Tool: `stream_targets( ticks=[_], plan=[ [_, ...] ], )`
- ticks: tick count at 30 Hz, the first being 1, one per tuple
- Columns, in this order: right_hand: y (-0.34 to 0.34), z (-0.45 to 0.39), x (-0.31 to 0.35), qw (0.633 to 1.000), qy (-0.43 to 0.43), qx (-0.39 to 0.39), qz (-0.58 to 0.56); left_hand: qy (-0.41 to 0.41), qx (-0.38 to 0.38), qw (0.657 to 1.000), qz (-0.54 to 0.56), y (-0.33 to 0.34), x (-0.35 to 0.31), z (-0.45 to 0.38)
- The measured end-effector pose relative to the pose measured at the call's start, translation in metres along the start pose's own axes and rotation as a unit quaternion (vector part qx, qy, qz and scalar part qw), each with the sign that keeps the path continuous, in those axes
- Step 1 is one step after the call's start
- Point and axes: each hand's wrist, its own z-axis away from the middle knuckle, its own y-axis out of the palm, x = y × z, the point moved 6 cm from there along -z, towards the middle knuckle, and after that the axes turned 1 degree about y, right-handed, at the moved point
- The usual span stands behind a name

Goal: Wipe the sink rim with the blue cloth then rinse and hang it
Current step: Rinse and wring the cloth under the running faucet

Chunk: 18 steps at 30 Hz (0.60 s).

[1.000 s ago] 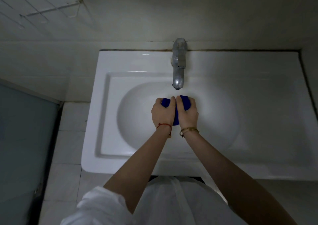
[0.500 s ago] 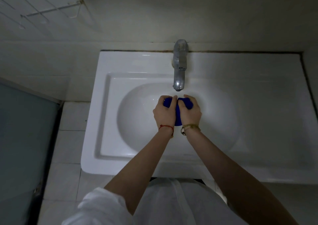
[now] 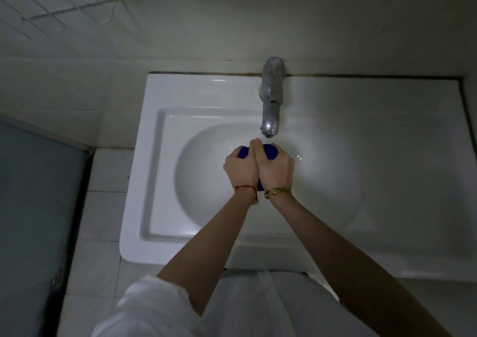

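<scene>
Wire rack (image 3: 74, 9) is fixed to the tiled wall at upper left, well apart from the basin; judged the likely hanging point for the cloth. Sink rim (image 3: 136, 182) shows white and glossy along its left edge. Left hand (image 3: 241, 170) is wrapped around the left part of the blue cloth (image 3: 269, 151), fingers curled tight on it. Right hand (image 3: 276, 170) presses against the left, fingers likewise closed round the cloth. The cloth is bunched into a ball between both hands, held over the bowl just below the tap (image 3: 271, 102) spout. Judged reason: wringing or rinsing, so run-off falls into the bowl. Whether water is flowing cannot be told. The bowl holds nothing but some droplets near the hands.
</scene>
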Motion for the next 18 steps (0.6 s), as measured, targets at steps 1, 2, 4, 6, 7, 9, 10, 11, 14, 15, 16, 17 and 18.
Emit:
stream_targets(
  ticks=[1, 2, 4, 6, 7, 9, 10, 11, 14, 15, 16, 17, 18],
  plan=[
    [0.0, -0.002, 0.001, 1.0, -0.008, -0.006, -0.012, 0.0, 0.0, 1.0, -0.001, 0.001, 0.0, -0.002],
    [0.0, -0.004, 0.001, 1.0, -0.014, -0.011, -0.022, 0.002, -0.001, 1.0, -0.003, 0.001, 0.0, -0.004],
    [-0.001, -0.007, -0.001, 0.999, -0.02, -0.018, -0.043, 0.005, -0.003, 1.0, -0.01, 0.001, -0.001, -0.006],
    [-0.001, -0.009, -0.003, 0.998, -0.025, -0.019, -0.06, 0.002, -0.002, 1.0, -0.014, 0.003, -0.002, -0.008],
    [-0.001, -0.01, -0.004, 0.998, -0.025, -0.016, -0.064, -0.002, 0.0, 1.0, -0.017, 0.003, -0.001, -0.008],
    [0.0, -0.011, -0.006, 0.998, -0.027, -0.006, -0.061, -0.012, -0.003, 1.0, -0.023, 0.003, 0.0, -0.009],
    [0.001, -0.012, -0.006, 0.998, -0.029, 0.0, -0.057, -0.018, -0.006, 0.999, -0.026, 0.002, 0.001, -0.009],
    [0.001, -0.013, -0.007, 0.998, -0.032, 0.006, -0.052, -0.024, -0.009, 0.999, -0.03, 0.002, 0.003, -0.009],
    [0.002, -0.012, -0.01, 0.998, -0.04, 0.02, -0.04, -0.03, -0.012, 0.999, -0.043, 0.0, 0.008, -0.008],
    [0.002, -0.012, -0.012, 0.998, -0.044, 0.021, -0.035, -0.026, -0.011, 0.998, -0.048, 0.0, 0.01, -0.007],
    [0.001, -0.011, -0.013, 0.998, -0.048, 0.021, -0.027, -0.022, -0.008, 0.998, -0.053, 0.0, 0.011, -0.006],
    [0.001, -0.009, -0.015, 0.998, -0.048, 0.022, -0.019, -0.017, -0.003, 0.998, -0.056, 0.0, 0.012, -0.005],
    [0.0, -0.008, -0.018, 0.999, -0.042, 0.025, -0.013, -0.015, 0.003, 0.998, -0.059, 0.0, 0.014, -0.004]
  ],
)
